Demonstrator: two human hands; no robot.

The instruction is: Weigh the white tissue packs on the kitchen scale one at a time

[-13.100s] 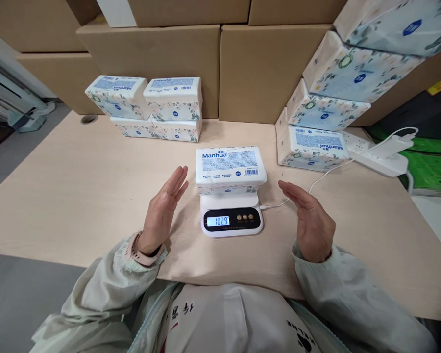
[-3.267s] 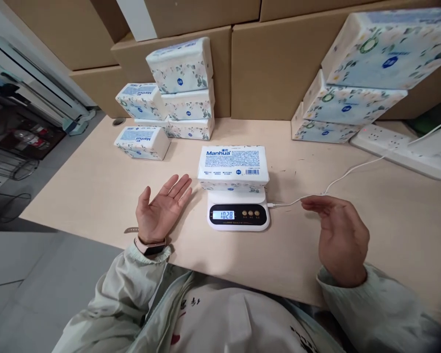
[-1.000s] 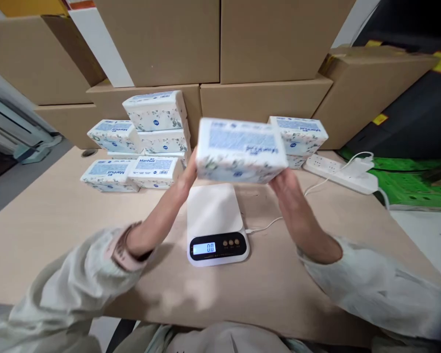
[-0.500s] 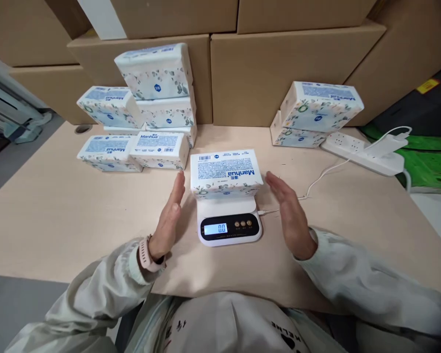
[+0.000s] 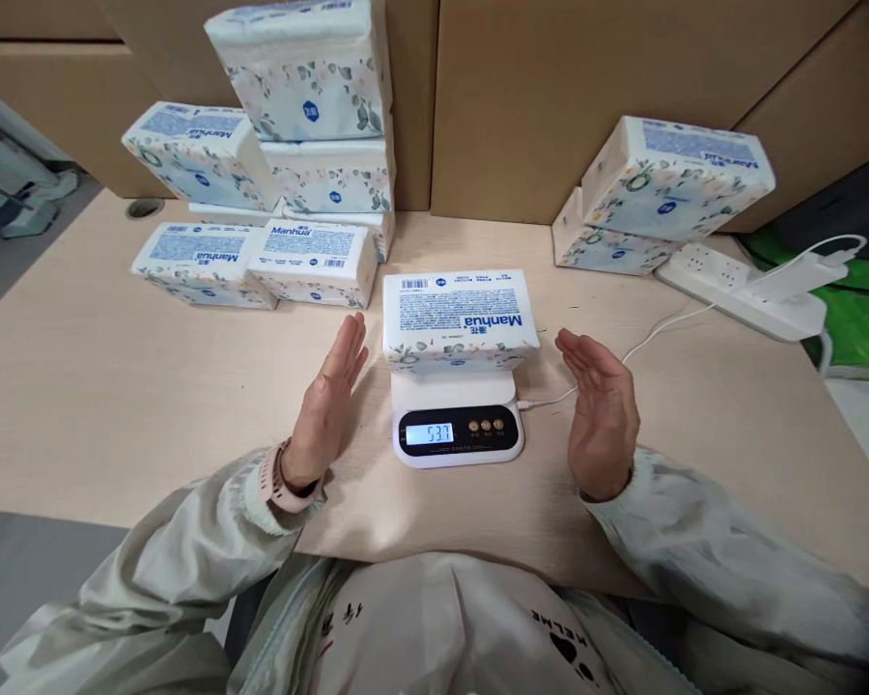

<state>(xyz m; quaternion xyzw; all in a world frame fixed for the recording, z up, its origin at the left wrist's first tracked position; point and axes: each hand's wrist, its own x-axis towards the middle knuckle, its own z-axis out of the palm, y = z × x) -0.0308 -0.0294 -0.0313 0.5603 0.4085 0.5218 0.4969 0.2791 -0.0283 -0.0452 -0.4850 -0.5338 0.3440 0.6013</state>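
A white tissue pack (image 5: 459, 320) with blue "Manhua" print and a floral edge rests on a white digital scale (image 5: 453, 391). The lit display (image 5: 430, 433) reads about 53.7. My left hand (image 5: 325, 405), with a pink watch at the wrist, is held just left of the pack, fingers stretched out. On the other side, my right hand (image 5: 601, 415) hovers apart from the pack, palm inward and fingers extended. Neither hand touches anything. The pack hides the back part of the scale.
Several more tissue packs (image 5: 319, 174) are stacked at the back left. Two packs (image 5: 673, 183) stand one on another at the back right, beside a white power strip (image 5: 742, 290). A white cable (image 5: 658, 331) runs to the scale. Cardboard boxes (image 5: 550, 106) line the table's back.
The display has gone from 0.0 to about 53.7. My right hand has drawn a little farther from the pack. The camera view has tilted down and nearer.
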